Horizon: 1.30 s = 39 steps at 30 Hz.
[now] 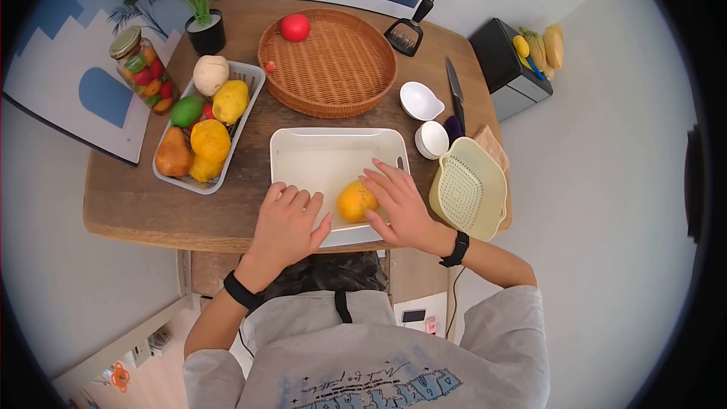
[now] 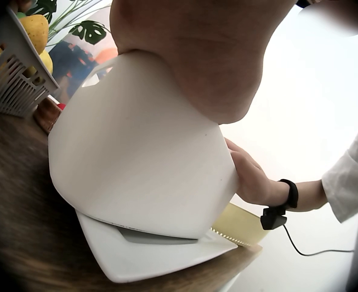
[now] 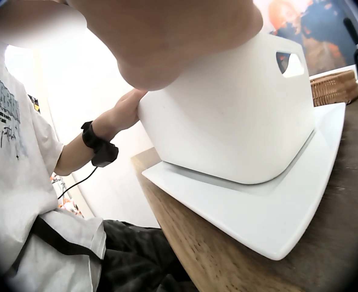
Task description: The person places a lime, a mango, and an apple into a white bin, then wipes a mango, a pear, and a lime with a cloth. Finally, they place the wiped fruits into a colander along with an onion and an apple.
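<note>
A white bin [image 1: 318, 153] stands on a white tray [image 3: 258, 228] near the table's front edge. Inside it, toward the near right, lies a yellow-orange fruit [image 1: 354, 202]. My right hand [image 1: 401, 208] reaches over the near right rim, fingers spread beside and partly over the fruit; whether they touch it I cannot tell. At the near left rim my left hand [image 1: 284, 229] rests with its fingers loosely bent over the edge, nothing held. Both wrist views show the bin's outer wall [image 2: 136, 146], each hand's fingertips hidden beyond it.
Left of the bin, a grey basket [image 1: 246, 125] holds several fruits, beside a jar [image 1: 148, 72] and a potted plant [image 1: 206, 32]. Behind is a wicker tray [image 1: 329, 60] with a red item. To the right are white bowls [image 1: 421, 100], a knife [image 1: 454, 79] and a pale-yellow colander [image 1: 469, 189].
</note>
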### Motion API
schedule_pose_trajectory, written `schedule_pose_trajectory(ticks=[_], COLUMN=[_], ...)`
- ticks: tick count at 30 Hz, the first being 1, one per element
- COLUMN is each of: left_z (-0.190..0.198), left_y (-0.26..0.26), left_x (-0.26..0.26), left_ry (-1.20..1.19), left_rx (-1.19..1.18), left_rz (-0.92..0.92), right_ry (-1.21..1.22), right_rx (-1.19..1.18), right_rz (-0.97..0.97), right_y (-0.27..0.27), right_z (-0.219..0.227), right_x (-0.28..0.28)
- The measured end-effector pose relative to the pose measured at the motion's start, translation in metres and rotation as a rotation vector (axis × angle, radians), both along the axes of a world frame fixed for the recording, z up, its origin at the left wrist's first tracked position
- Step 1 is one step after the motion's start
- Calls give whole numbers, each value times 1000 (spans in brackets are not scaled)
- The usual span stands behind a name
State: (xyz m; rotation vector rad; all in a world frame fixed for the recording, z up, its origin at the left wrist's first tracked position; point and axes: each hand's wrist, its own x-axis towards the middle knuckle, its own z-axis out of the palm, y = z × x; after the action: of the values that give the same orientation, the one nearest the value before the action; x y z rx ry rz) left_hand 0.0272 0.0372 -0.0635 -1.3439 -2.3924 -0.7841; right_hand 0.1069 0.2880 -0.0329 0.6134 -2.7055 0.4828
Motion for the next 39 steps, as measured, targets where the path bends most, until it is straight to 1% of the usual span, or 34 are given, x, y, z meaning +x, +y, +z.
schedule_pose_trajectory(ticks=[2, 5, 7, 11, 14, 20, 26, 29, 34, 39], left_z=[0, 2, 2, 1, 1, 0, 1, 3, -4, 7], left_y=[0, -1, -2, 0, -1, -1, -1, -1, -5, -1], left_x=[0, 0, 1, 0, 0, 1, 1, 2, 0, 2], left_ry=[0, -12, -43, -6, 0, 10, 3, -13, -98, -72], left_rx=[-3, -12, -26, -2, -12, -20, -25, -36, -62, 50], left_rz=[0, 0, -4, -1, -1, 9, 6, 3, -28, 20], right_ry=[-29, -37, -6, 17, -24, -60, -43, -19, 5, 26], right_rx=[32, -90, -93, -58, -8, 9, -130, -171, -183, -174], right_rz=[21, 108, 119, 85, 65, 41, 167, 136, 141, 155], right_y=[1, 17, 21, 10, 8, 6, 13, 10, 8, 8], right_z=[-2, -22, -31, -13, -12, -11, -19, -17, -17, -18], right_x=[-1, 4, 8, 5, 4, 4, 5, 6, 5, 5])
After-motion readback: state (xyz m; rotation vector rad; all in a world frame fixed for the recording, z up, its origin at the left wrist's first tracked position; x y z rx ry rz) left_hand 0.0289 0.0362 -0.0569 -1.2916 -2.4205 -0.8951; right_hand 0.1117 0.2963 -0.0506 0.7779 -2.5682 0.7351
